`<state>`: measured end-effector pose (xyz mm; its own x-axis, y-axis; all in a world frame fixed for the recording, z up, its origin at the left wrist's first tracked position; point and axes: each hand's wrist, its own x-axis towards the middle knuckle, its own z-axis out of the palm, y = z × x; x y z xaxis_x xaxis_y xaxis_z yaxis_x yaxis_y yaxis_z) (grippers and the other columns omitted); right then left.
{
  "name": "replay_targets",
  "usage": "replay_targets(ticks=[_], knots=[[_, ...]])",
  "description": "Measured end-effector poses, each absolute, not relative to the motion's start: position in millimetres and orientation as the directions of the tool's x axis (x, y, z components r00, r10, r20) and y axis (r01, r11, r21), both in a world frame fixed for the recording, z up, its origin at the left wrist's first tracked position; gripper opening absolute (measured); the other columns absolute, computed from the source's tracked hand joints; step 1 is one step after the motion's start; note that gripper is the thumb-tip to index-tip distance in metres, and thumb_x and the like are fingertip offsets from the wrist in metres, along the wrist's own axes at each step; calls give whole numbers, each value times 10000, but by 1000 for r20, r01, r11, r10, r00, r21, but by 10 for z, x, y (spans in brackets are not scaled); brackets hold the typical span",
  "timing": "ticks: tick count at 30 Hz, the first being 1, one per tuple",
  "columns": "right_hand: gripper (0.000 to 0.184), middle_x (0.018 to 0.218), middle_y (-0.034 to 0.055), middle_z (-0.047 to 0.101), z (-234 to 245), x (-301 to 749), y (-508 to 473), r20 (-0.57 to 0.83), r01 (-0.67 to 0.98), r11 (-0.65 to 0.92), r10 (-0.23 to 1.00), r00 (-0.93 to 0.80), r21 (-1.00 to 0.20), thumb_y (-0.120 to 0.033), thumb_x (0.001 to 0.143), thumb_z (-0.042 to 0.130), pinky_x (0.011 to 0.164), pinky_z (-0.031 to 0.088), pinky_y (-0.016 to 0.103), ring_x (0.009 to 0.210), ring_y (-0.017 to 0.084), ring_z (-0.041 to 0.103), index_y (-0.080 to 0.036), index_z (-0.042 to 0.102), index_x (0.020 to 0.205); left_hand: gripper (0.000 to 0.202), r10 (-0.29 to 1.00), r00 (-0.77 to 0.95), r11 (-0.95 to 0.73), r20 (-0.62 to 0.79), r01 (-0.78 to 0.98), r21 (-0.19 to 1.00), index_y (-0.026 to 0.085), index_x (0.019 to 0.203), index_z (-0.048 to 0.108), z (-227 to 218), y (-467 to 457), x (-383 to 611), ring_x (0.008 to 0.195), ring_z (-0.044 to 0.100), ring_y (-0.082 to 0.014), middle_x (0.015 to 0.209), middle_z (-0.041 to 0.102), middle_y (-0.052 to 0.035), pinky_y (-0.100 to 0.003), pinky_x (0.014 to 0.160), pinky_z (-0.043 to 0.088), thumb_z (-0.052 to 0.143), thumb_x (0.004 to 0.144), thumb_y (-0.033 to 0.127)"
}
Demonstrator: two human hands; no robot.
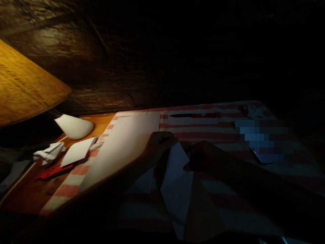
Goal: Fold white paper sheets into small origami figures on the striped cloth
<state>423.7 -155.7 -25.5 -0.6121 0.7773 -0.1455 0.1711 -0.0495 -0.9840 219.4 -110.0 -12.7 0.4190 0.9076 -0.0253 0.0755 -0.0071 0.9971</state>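
A folded white sheet of paper [177, 189], long and pointed at both ends, stands out in the dim middle of the view. My left hand [161, 142] pinches its upper tip, fingers closed. On the right edge of the same paper, the thumb and fingers of my right hand [200, 154] are closed too; that hand lies in deep shadow. Beside my left forearm lies a large flat white sheet [127, 139]. Beyond the hands, a knife [195, 115] with a dark blade and red handle rests across a smaller white paper [175, 121].
Red-and-white striped cloth [73, 179] covers the table. At left are a lamp with a yellow shade [30, 88] and white base [76, 127], a folded card [78, 150], a folded paper piece [49, 152] and a red object [54, 171]. A blurred-out phone-like device [266, 157] lies right.
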Motion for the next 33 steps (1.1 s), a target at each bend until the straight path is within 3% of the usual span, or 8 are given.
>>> replay_targets(ticks=[9, 15, 25, 29, 33], knots=[[128, 921, 24, 733, -237, 4231, -1551, -160, 194, -50, 775, -611, -980, -187, 793, 752, 720, 492, 277, 833, 173, 665, -164, 746, 918, 325, 934, 358, 29, -6, -59, 998, 169, 544, 500, -185, -1098, 2197, 513, 374, -77, 537, 407, 50, -221, 470, 246, 732, 726, 306], [117, 950, 29, 743, -216, 4232, -1570, -141, 169, -44, 771, -621, -985, -207, 797, 748, 781, 510, 308, 888, 202, 678, -171, 752, 908, 371, 925, 377, -76, 56, 39, 996, 173, 561, 469, -128, -1133, 2213, 542, 351, -87, 554, 386, 47, -228, 485, 234, 687, 789, 369], [90, 844, 6, 712, -260, 4218, -1577, -176, 223, -56, 806, -566, -973, -218, 784, 742, 637, 458, 252, 728, 147, 626, -178, 723, 863, 336, 922, 349, -228, 165, 148, 962, 177, 559, 482, -100, -1102, 2174, 554, 371, -99, 556, 389, 39, -243, 511, 255, 594, 829, 342], [112, 823, 16, 705, -263, 4214, -1563, -176, 212, -66, 814, -554, -975, -251, 783, 761, 669, 479, 274, 735, 159, 631, -168, 712, 840, 292, 931, 309, -253, 192, 170, 952, 173, 582, 523, -66, -1137, 2202, 557, 394, -101, 556, 416, 34, -240, 520, 277, 543, 841, 309], [160, 866, 42, 728, -226, 4214, -1559, -159, 206, -54, 831, -533, -977, -301, 780, 788, 711, 508, 308, 800, 198, 662, -169, 725, 845, 367, 937, 289, -248, 198, 145, 958, 183, 581, 483, -65, -1153, 2254, 534, 362, -89, 548, 391, 48, -226, 489, 265, 611, 856, 390]])
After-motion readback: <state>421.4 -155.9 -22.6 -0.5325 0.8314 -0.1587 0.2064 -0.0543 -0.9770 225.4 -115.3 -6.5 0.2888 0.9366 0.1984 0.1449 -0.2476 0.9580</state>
